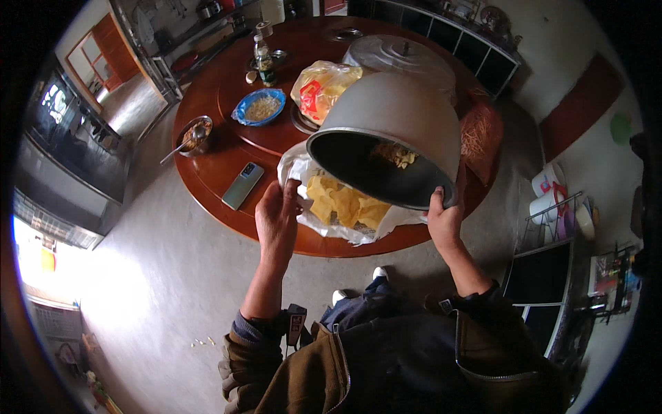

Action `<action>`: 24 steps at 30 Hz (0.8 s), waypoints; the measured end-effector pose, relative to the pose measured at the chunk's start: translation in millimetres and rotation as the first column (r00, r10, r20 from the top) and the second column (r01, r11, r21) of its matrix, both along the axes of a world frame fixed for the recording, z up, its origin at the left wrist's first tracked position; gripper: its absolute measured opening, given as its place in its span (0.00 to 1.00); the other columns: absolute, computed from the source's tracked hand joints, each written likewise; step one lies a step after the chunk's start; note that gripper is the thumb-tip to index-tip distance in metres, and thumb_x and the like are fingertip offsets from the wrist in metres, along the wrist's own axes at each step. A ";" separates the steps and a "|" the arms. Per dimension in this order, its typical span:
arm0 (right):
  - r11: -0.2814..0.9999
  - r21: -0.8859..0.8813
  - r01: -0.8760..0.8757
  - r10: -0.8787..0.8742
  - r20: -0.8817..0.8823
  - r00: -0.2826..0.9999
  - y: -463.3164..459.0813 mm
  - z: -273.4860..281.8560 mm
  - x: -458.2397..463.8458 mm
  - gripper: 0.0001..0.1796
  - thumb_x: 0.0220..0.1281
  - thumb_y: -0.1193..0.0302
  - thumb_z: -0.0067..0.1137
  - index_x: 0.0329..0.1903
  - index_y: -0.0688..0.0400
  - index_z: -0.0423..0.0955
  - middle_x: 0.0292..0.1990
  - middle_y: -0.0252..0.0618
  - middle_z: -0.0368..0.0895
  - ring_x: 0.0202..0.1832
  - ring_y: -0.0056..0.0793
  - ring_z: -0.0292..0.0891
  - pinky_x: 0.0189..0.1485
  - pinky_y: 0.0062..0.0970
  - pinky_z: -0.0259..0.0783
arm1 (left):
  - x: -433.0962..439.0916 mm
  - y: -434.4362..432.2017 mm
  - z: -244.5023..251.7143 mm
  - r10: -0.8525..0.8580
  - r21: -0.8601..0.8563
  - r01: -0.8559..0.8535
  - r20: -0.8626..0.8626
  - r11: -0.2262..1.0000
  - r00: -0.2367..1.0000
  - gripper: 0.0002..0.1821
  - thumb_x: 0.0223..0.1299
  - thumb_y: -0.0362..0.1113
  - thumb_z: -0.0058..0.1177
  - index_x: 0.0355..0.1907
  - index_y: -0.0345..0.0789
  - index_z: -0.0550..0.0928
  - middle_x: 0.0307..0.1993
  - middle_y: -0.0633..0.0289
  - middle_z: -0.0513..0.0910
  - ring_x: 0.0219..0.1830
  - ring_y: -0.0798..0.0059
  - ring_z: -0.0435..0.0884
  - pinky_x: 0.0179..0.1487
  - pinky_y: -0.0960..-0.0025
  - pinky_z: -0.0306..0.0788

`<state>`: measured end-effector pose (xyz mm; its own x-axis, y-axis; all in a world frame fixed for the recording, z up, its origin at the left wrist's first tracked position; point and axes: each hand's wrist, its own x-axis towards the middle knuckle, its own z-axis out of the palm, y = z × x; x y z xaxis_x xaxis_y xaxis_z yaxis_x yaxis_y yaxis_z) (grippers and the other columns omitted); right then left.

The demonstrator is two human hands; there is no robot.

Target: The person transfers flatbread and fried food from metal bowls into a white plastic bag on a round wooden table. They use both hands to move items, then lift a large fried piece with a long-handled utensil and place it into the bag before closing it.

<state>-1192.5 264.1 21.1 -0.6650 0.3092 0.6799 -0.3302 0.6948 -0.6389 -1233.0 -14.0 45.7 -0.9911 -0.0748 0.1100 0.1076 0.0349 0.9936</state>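
My right hand [446, 215] grips the rim of a large grey metal pot [398, 111], thumb inside the dark interior. The pot is tilted, its mouth facing me and down to the left, with some crumbly yellowish food [397, 154] on its inner wall. Beneath its lower edge lies a white plastic bag [297, 168], spread open, holding yellow, sheet-like pieces [341, 204]. My left hand [278, 212] pinches the bag's left edge between thumb and fingers. To its left a smartphone [243, 185] lies on the round wooden table.
The round table [217, 207] also bears a steel bowl [195, 135] with a spoon, a blue bowl [259, 107], a glass bottle [266, 67], a yellowish plastic bag [323, 90] and a big metal lid [403, 57]. A red mesh bag [481, 137] lies at the right edge.
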 end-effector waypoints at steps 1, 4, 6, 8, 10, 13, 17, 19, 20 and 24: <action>0.997 0.079 0.016 -0.015 -0.008 1.000 -1.4 -4.3 -4.5 0.29 0.64 0.76 0.43 0.67 0.66 0.51 0.57 0.55 0.67 0.57 0.42 0.67 0.61 0.30 0.62 | -3.1 -0.5 0.4 -0.001 0.014 0.001 -0.013 1.000 1.000 0.17 0.67 0.43 0.47 0.37 0.29 0.78 0.24 0.67 0.77 0.26 0.84 0.71 0.32 0.77 0.67; 0.967 0.256 0.004 0.014 -0.067 0.998 -1.5 -11.2 -14.8 0.33 0.62 0.79 0.48 0.69 0.64 0.48 0.63 0.55 0.61 0.63 0.42 0.63 0.63 0.29 0.59 | -12.8 -1.6 -0.2 -0.042 0.128 0.042 -0.004 0.991 0.999 0.16 0.67 0.42 0.47 0.34 0.28 0.77 0.23 0.65 0.76 0.24 0.83 0.73 0.30 0.78 0.68; 0.966 0.245 -0.087 0.101 -0.047 0.994 0.4 -12.6 -18.3 0.36 0.60 0.75 0.54 0.68 0.65 0.49 0.64 0.56 0.58 0.64 0.46 0.59 0.65 0.35 0.56 | -22.2 -1.5 -2.4 -0.055 0.166 0.055 0.000 0.985 0.998 0.16 0.66 0.42 0.46 0.32 0.29 0.77 0.22 0.65 0.76 0.23 0.82 0.73 0.28 0.76 0.68; 0.934 0.353 -0.053 0.081 -0.065 0.995 3.3 -12.8 -21.0 0.39 0.55 0.73 0.61 0.67 0.66 0.51 0.64 0.55 0.58 0.64 0.48 0.59 0.65 0.36 0.57 | -30.1 -2.4 -6.3 -0.044 0.198 0.042 0.004 0.979 0.999 0.18 0.65 0.44 0.48 0.32 0.28 0.77 0.22 0.64 0.77 0.22 0.81 0.74 0.28 0.75 0.70; 0.890 0.455 0.036 0.000 -0.078 0.997 7.1 -12.3 -23.9 0.38 0.55 0.74 0.61 0.66 0.65 0.52 0.62 0.55 0.62 0.62 0.48 0.62 0.63 0.35 0.59 | -33.6 -2.6 -11.1 -0.032 0.250 0.030 0.006 0.968 0.999 0.19 0.65 0.45 0.48 0.32 0.27 0.77 0.22 0.63 0.77 0.22 0.80 0.75 0.28 0.74 0.71; 0.854 0.509 0.110 -0.054 -0.124 0.991 12.5 -12.0 -29.8 0.32 0.57 0.75 0.58 0.63 0.66 0.57 0.55 0.55 0.71 0.55 0.48 0.70 0.57 0.33 0.66 | -35.8 -4.9 -13.8 -0.023 0.257 0.014 0.031 0.966 0.999 0.20 0.65 0.44 0.48 0.33 0.25 0.77 0.23 0.62 0.78 0.22 0.80 0.76 0.28 0.74 0.71; 0.939 0.318 0.135 -0.160 0.054 0.986 16.0 -7.0 -34.5 0.19 0.60 0.74 0.53 0.53 0.69 0.68 0.45 0.55 0.77 0.47 0.47 0.75 0.49 0.35 0.70 | -33.8 -6.3 -10.6 -0.039 0.270 0.038 -0.001 0.962 0.999 0.18 0.65 0.44 0.49 0.34 0.27 0.78 0.23 0.63 0.78 0.22 0.81 0.74 0.27 0.75 0.69; 0.971 0.081 0.223 -0.236 0.253 0.938 16.0 0.7 -34.6 0.14 0.62 0.72 0.49 0.45 0.71 0.72 0.35 0.53 0.79 0.36 0.46 0.77 0.40 0.36 0.72 | -32.3 -6.7 -8.2 -0.088 0.302 0.089 -0.019 0.949 0.996 0.15 0.65 0.41 0.49 0.37 0.28 0.77 0.24 0.66 0.77 0.22 0.82 0.73 0.28 0.76 0.68; 0.975 -0.008 0.224 -0.215 0.242 0.946 16.1 5.6 -34.4 0.14 0.63 0.71 0.47 0.40 0.72 0.74 0.30 0.52 0.80 0.30 0.46 0.78 0.36 0.36 0.72 | -31.7 -8.5 -7.3 -0.101 0.234 0.096 0.012 0.967 0.995 0.15 0.65 0.41 0.50 0.38 0.28 0.77 0.26 0.67 0.77 0.23 0.84 0.73 0.28 0.77 0.68; 0.869 -0.481 0.115 -0.031 0.178 0.984 30.6 28.9 -32.3 0.14 0.64 0.71 0.43 0.30 0.69 0.73 0.22 0.39 0.75 0.18 0.25 0.72 0.16 0.22 0.69 | -25.0 -13.5 -10.3 -0.126 0.189 0.116 0.046 0.975 0.991 0.11 0.65 0.37 0.50 0.43 0.31 0.76 0.31 0.71 0.77 0.30 0.88 0.72 0.33 0.82 0.66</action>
<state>-1224.9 294.7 50.0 -0.7134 0.6249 0.3170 -0.1561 0.2993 -0.9413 -1258.0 -27.6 35.3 -0.9983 0.0323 0.0483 0.0425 -0.1609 0.9861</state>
